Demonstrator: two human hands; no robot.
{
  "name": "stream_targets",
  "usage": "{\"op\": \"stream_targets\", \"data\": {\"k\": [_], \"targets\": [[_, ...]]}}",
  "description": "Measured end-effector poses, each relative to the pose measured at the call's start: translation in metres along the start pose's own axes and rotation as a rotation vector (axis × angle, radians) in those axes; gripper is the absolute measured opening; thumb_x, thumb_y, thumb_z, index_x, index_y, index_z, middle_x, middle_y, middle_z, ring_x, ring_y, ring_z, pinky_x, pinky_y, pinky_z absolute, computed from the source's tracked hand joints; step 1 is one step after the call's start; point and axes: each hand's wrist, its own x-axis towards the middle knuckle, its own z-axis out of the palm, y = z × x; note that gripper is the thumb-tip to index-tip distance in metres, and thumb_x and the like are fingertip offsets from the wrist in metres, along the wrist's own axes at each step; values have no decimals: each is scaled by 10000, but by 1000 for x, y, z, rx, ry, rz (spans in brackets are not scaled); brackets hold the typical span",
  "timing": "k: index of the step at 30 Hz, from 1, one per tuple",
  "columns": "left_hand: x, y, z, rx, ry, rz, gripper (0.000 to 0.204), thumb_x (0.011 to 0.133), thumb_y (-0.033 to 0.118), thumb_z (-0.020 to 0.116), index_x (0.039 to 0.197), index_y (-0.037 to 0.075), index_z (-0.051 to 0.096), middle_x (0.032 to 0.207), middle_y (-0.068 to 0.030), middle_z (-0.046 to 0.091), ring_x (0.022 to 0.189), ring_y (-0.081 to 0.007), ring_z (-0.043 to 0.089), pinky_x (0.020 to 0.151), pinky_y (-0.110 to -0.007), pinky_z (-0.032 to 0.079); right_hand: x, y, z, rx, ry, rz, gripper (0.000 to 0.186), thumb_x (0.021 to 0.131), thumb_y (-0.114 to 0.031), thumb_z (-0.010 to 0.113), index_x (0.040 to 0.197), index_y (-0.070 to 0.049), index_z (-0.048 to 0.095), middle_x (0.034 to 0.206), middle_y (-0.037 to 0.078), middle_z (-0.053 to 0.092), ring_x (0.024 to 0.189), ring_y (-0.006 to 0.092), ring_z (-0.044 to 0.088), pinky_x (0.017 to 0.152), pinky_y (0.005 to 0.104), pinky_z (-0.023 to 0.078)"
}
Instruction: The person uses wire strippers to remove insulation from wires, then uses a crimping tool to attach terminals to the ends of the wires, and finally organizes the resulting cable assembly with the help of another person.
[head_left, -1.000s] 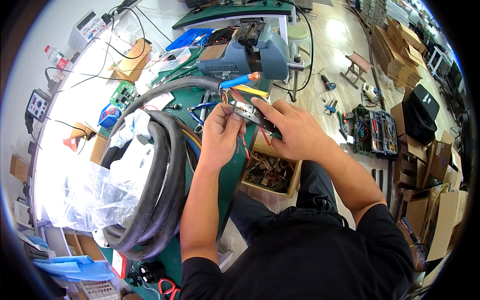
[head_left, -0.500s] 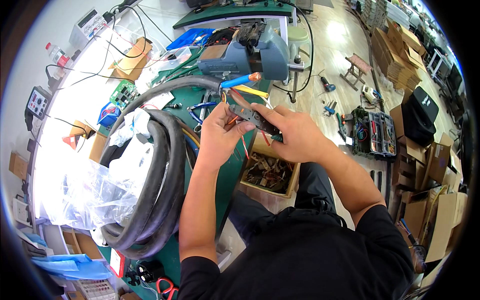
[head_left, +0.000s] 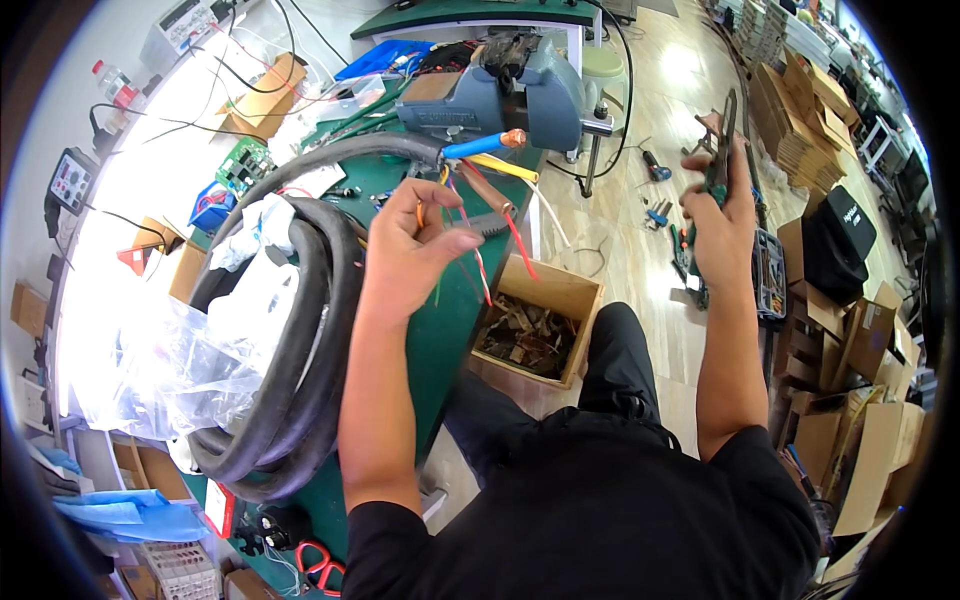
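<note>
A thick black cable (head_left: 330, 150) ends near the vise, its cores fanned out: a blue core (head_left: 483, 146) with bare copper, a yellow core (head_left: 508, 168), a brown core (head_left: 485, 190) and several thin wires. My left hand (head_left: 405, 250) is closed around some of the thin wires, fingers curled and thumb stretched toward a red-and-white wire (head_left: 481, 268); its exact grip is partly hidden. Well off to the right, my right hand (head_left: 722, 225) holds up pliers (head_left: 727, 140) with dark jaws and green grips, apart from the cable.
The cable's coil (head_left: 330, 390) lies on the green bench (head_left: 425, 355) beside clear plastic wrap (head_left: 170, 370). A blue-grey vise (head_left: 460, 110) stands beyond. Below the bench edge sits a wooden box (head_left: 555, 372) of scraps. Tool cases and cardboard boxes (head_left: 875, 460) line the right.
My right hand has swung away to the right and up with the pliers, leaving the wires. My left hand has shifted slightly left and stays at the wires.
</note>
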Motion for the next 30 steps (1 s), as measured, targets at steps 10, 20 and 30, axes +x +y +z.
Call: {"op": "stream_targets", "data": {"k": [10, 20, 30], "targets": [[-7, 14, -25, 231, -253, -48, 824, 973, 679, 284, 1018, -65, 636, 667, -1, 501, 649, -93, 488, 643, -261, 400, -183, 254, -186, -867, -455, 1013, 928, 747, 6, 434, 1558, -124, 2, 1194, 365, 579, 785, 440, 676, 695, 476, 558], [0, 41, 6, 586, -266, -51, 191, 943, 167, 597, 1042, 30, 686, 865, -77, 672, 725, -171, 592, 645, -302, 458, -368, 321, -251, -538, -629, 1904, 262, 803, -60, 548, 1049, 12, 604, 973, 240, 591, 769, 392, 609, 672, 552, 526], [-1, 44, 21, 1121, -624, 142, 211, 916, 94, 566, 1094, 63, 673, 1112, -103, 683, 948, -303, 631, 840, -379, 431, -257, 308, -176, -542, -362, 1543, 660, 767, -92, 540, 1392, -88, 326, 873, 178, 536, 563, 265, 544, 474, 447, 443]]}}
